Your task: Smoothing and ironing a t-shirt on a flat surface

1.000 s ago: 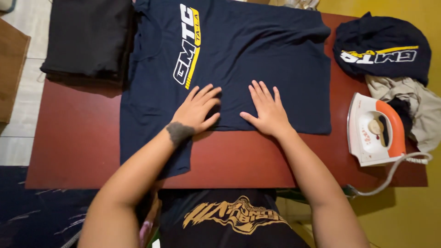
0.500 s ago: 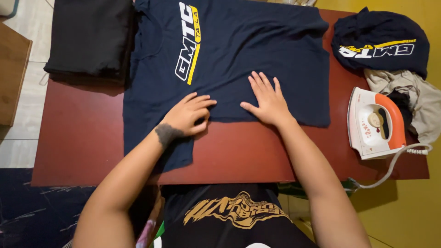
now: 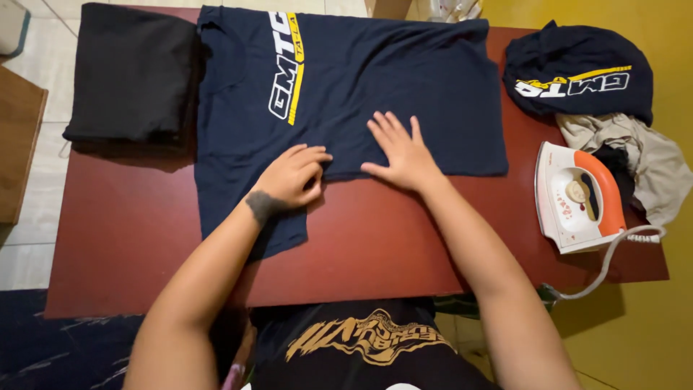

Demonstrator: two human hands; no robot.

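The navy shirt (image 3: pixel 375 79) lies flat on the counter (image 3: pixel 130 217). Left hand (image 3: pixel 292 179) pinches its folded edge; right hand (image 3: pixel 401 155) presses spread. A hard tug could bunch the fold.

Red-brown table (image 3: pixel 130 238) fills the view. Pale tiled floor (image 3: pixel 22 238) on one side, yellow floor (image 3: pixel 650 325) on the other. Dim warm light.

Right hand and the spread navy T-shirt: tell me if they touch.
Touching. The head view shows the right hand lying flat, fingers spread, on the navy T-shirt near its lower edge, with no gap visible.
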